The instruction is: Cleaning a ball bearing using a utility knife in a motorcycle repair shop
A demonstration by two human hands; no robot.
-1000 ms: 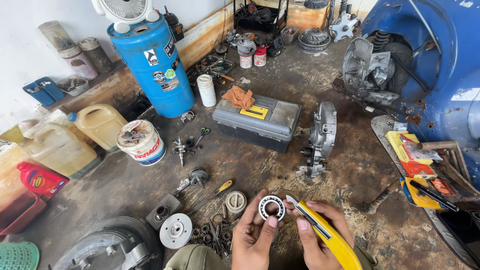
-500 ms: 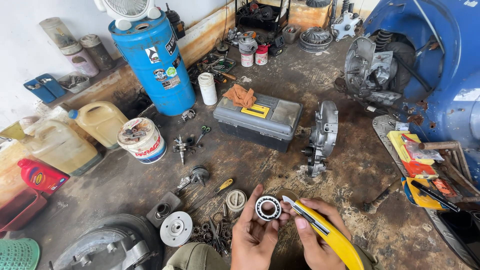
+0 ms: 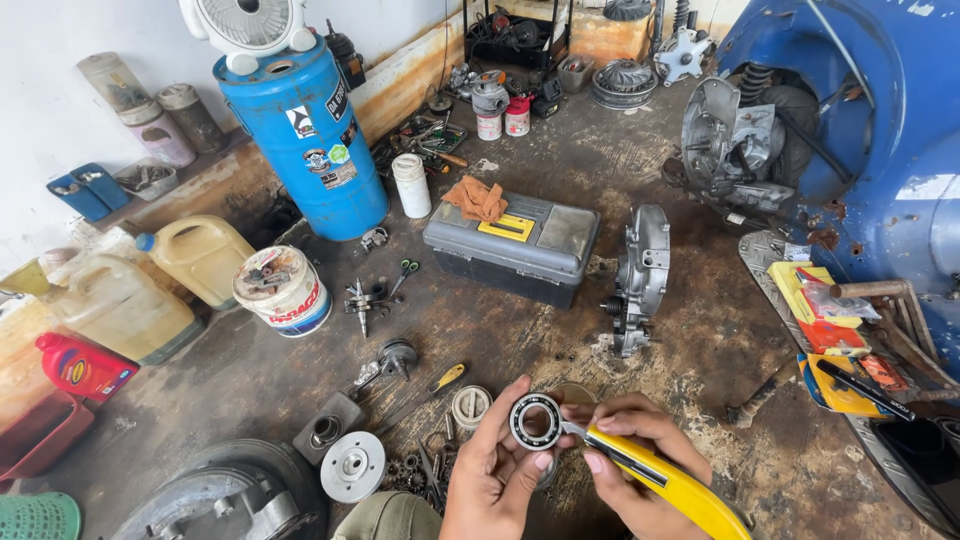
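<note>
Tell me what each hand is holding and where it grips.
The left hand pinches a ball bearing by its outer rim. The right hand grips a yellow utility knife around its handle.

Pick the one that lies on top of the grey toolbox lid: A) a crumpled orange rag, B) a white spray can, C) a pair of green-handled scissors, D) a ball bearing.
A: the crumpled orange rag lies on the lid of the grey toolbox, at its left end, beside the yellow latch.

A grimy, oil-stained concrete floor (image 3: 520,330) spreads ahead of the hands; a white wall (image 3: 60,40) with a rust-stained base rises beyond, daylit.
</note>
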